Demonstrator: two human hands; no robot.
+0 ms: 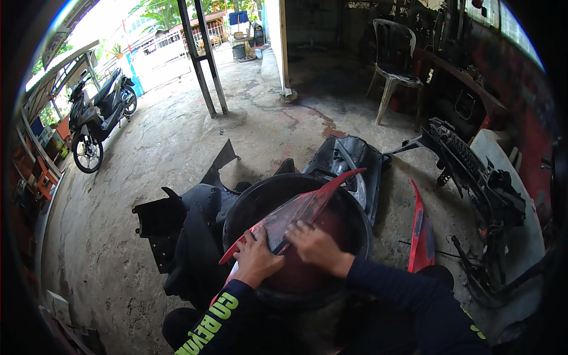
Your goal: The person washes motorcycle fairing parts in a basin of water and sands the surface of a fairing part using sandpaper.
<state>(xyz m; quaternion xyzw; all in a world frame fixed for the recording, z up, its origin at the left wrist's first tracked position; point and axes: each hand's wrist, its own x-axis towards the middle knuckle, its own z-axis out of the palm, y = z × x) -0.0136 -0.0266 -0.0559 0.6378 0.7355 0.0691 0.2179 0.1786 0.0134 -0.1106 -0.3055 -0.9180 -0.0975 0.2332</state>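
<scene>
A red motorcycle body panel, long and pointed with a worn greyish face, lies slantwise over a round black tub. Its tip points to the far right. My left hand grips the panel's near left part, thumb along the dark edge. On the panel's middle rests my right hand, fingers bent and pressed together against the surface. Whatever may be under those fingers is hidden. Reddish, murky liquid seems to fill the tub below.
Black plastic body parts lie against the tub's left side, and another black panel sits behind it. A second red panel and a scooter frame are at right. Farther off stand a parked scooter, a post and a chair.
</scene>
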